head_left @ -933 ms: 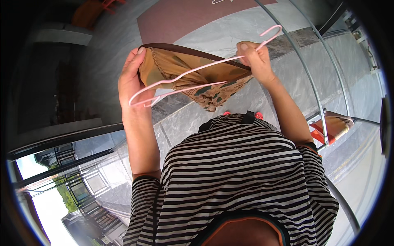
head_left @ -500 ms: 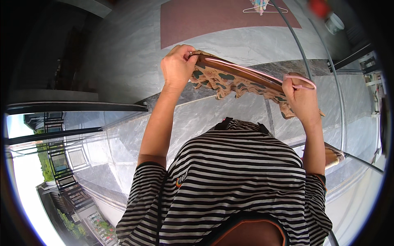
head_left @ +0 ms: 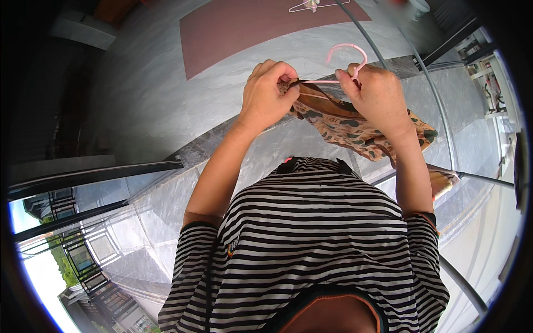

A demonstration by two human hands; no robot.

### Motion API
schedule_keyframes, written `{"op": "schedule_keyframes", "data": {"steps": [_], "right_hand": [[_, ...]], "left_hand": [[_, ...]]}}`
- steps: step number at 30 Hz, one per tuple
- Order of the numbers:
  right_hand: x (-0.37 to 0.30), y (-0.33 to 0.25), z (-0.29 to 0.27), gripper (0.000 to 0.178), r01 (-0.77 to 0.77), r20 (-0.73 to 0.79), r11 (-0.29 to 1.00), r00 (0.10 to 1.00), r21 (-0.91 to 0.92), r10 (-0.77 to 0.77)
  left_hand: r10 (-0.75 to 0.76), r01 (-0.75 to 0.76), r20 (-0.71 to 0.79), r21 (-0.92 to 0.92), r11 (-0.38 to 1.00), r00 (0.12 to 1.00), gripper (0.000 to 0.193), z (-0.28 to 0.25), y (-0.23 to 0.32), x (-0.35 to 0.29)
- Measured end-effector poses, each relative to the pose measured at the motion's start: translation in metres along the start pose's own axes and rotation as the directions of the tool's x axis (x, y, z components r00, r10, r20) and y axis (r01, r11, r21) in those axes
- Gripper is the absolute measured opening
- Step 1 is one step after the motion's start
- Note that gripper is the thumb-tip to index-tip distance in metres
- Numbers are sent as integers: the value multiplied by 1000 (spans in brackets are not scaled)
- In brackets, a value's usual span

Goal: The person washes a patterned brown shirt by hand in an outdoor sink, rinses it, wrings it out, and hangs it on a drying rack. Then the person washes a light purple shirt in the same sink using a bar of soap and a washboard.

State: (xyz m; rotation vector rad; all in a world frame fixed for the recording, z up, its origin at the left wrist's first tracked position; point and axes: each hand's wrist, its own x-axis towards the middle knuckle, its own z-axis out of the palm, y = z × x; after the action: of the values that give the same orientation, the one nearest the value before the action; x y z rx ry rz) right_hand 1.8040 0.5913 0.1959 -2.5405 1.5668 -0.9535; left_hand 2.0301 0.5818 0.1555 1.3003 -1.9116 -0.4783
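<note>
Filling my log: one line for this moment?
left hand: pinches brown camouflage cloth garment by edge | right hand: holds thin pink hanger near hook

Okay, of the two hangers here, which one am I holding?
The pink hanger, gripped in your right hand, its hook curling upward. The other, a paler hanger, is cut off by the picture's top edge, untouched.

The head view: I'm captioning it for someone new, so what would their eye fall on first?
Probably the striped shirt, filling the lower middle. Just above, the left hand pinches the edge of a camouflage-patterned garment, while the right hand grips a pink hanger, its hook curving upward. Toward the top, a reddish-brown patch stands out against the grey floor.
</note>
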Motion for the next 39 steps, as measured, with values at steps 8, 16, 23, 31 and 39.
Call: {"op": "schedule_keyframes", "data": {"steps": [8, 16, 23, 31, 39], "right_hand": [[-9, 12, -21, 39, -45, -1, 994, 999, 97, 46], [-46, 61, -94, 26, 150, -362, 981, 914, -125, -186], [-53, 67, -139, 21, 136, -519, 950, 811, -282, -271], [-21, 80, -299, 13, -56, -869, 939, 400, -340, -291], [23, 106, -457, 26, -201, -958, 955, 234, -217, -168]], "left_hand": [[-82, 100, 84, -245, 964, 993, 17, 24, 16, -13], [-64, 20, -156, -270, 963, 986, 18, -41, 52, 19], [443, -368, -404, 252, 895, 800, 11, -82, 154, 33], [783, -404, -485, 673, 619, 390, 86, -114, 238, 28], [130, 3, 120, -748, 664, 984, 78, -27, 153, 18]]}}
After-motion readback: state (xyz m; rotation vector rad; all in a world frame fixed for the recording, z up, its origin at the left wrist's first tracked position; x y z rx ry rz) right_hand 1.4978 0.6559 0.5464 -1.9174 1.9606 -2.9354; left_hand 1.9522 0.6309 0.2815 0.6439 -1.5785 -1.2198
